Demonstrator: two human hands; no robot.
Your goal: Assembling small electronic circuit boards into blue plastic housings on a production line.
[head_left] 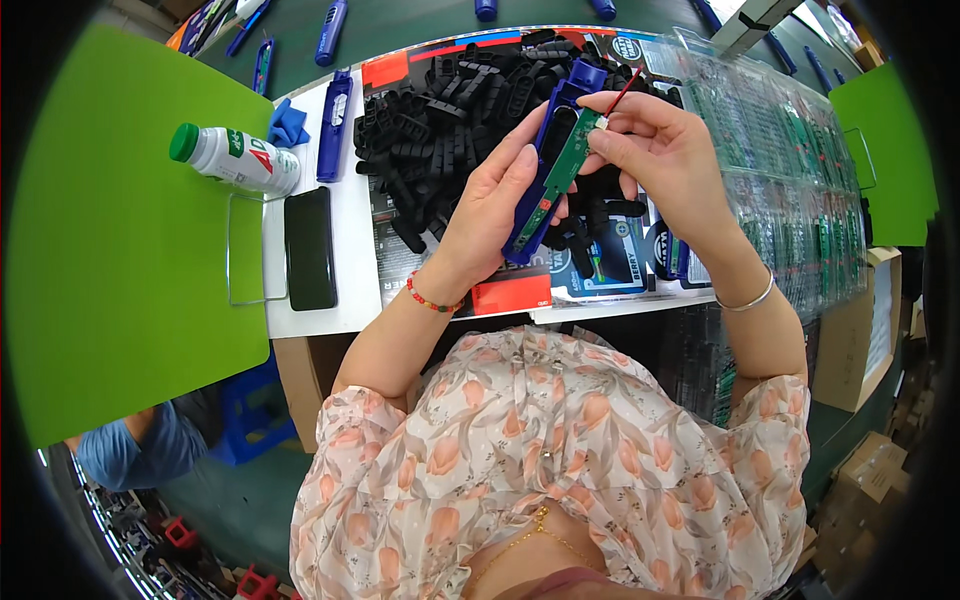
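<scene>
Head view: left hand (490, 205) grips blue casing (545, 170), right hand (655, 150) pinches green circuit board (562, 168) above crowded table edge (330, 325).

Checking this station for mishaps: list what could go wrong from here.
1. The green circuit board sits only partly in the blue casing held by the left hand; it could slip out.
2. The right hand pinches near the thin red wire; a tug may strain it.
3. The plastic bottle lies on its side and might roll.

Black clip heap (450, 130) right behind hands.
</scene>
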